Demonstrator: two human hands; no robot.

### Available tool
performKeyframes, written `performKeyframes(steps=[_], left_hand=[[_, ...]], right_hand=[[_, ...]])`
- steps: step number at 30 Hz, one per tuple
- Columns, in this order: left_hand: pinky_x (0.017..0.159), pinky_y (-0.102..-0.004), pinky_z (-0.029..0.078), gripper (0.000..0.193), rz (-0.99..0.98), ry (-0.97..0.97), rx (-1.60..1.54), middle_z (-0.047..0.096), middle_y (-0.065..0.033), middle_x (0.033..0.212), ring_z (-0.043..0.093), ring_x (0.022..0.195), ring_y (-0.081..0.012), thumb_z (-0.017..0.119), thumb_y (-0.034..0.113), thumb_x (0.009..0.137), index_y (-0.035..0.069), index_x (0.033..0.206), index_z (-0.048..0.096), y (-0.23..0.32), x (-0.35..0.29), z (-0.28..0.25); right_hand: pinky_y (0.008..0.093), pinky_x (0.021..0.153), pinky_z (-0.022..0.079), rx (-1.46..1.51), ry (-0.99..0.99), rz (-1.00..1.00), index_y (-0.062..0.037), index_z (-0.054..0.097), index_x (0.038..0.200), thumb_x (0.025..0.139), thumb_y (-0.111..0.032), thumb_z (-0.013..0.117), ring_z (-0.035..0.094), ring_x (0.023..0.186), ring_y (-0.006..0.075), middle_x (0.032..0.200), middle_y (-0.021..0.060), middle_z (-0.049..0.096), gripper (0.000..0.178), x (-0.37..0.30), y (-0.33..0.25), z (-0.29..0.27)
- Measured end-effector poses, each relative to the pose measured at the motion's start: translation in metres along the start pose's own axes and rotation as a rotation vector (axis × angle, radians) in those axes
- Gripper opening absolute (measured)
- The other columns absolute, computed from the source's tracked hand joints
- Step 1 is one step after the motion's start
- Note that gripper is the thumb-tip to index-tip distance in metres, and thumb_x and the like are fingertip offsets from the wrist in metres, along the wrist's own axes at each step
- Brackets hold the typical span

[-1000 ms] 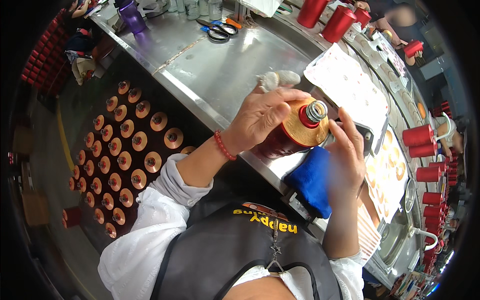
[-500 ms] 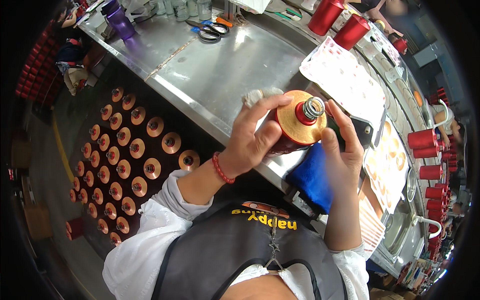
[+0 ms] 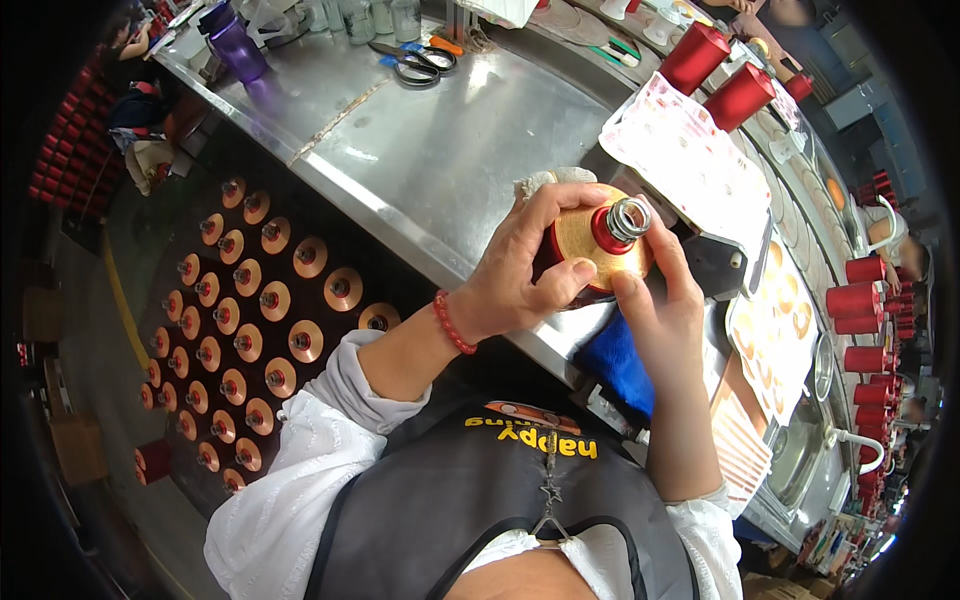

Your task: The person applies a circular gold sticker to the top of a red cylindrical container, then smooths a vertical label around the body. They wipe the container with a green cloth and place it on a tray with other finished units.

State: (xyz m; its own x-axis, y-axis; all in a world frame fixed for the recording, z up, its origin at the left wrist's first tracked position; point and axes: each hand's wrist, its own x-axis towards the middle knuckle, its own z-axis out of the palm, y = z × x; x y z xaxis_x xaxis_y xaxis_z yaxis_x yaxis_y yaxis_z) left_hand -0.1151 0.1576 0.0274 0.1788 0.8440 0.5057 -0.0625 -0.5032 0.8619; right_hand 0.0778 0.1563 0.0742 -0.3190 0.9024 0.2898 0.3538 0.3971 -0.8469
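A red bottle (image 3: 548, 250) with a gold shoulder (image 3: 576, 236) and a clear glass neck (image 3: 628, 216) is held up over the front edge of the metal bench. My left hand (image 3: 512, 262) wraps its left side, the thumb lying on the gold shoulder and a pale covering (image 3: 553, 180) on one finger. On the other side, the thumb and fingers of my right hand (image 3: 668, 298) press against the shoulder near the neck. The bottle's lower body is mostly hidden behind my hands.
Scissors (image 3: 418, 66) and a purple bottle (image 3: 236, 46) are on the bench (image 3: 470, 150). Sheets of gold rings (image 3: 775, 345) and a blue cloth (image 3: 618, 358) lie right. Beyond, a curved conveyor (image 3: 800, 215) carries red bottles (image 3: 740, 97). Several gold-shouldered bottles (image 3: 302, 340) stand lower left.
My right thumb and fingers have closed in on the shoulder beside the neck. My left thumb has slid onto the gold surface. The red bottles on the conveyor have shifted right.
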Motion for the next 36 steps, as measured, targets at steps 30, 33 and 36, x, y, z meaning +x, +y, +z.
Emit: performKeyframes(steps=[30, 33, 36], left_hand=[[0.109, -0.0372, 0.037, 0.049, -0.07, 0.113, -0.136, 0.052, -0.0136, 0.13, 0.047, 0.121, -0.0253, 0.065, 0.021, 0.09, 0.005, 0.133, 0.046, -0.005, 0.0, 0.008], [0.11, -0.0363, 0.038, 0.046, -0.118, 0.043, -0.217, 0.05, -0.0136, 0.137, 0.049, 0.126, -0.0202, 0.055, 0.021, 0.097, 0.004, 0.137, 0.041, -0.006, 0.003, 0.002], [0.11, -0.0356, 0.038, 0.042, -0.097, 0.066, -0.144, 0.05, -0.0128, 0.137, 0.049, 0.126, -0.0195, 0.05, 0.023, 0.099, 0.004, 0.136, 0.043, -0.009, 0.002, 0.003]], right_hand=[[0.0353, 0.106, 0.041, 0.177, -0.017, 0.09, -0.0032, 0.053, 0.139, 0.095, -0.026, 0.069, 0.054, 0.123, 0.0207, 0.132, 0.0086, 0.058, 0.052, 0.002, 0.009, 0.003], [0.036, 0.109, 0.038, 0.406, 0.025, 0.266, -0.0021, 0.053, 0.138, 0.099, -0.022, 0.063, 0.051, 0.127, 0.0221, 0.133, 0.0114, 0.054, 0.045, -0.003, 0.009, 0.009], [0.0353, 0.109, 0.038, 0.396, 0.036, 0.232, -0.002, 0.054, 0.137, 0.101, -0.022, 0.06, 0.051, 0.126, 0.0214, 0.132, 0.0111, 0.054, 0.041, -0.001, 0.01, 0.011]])
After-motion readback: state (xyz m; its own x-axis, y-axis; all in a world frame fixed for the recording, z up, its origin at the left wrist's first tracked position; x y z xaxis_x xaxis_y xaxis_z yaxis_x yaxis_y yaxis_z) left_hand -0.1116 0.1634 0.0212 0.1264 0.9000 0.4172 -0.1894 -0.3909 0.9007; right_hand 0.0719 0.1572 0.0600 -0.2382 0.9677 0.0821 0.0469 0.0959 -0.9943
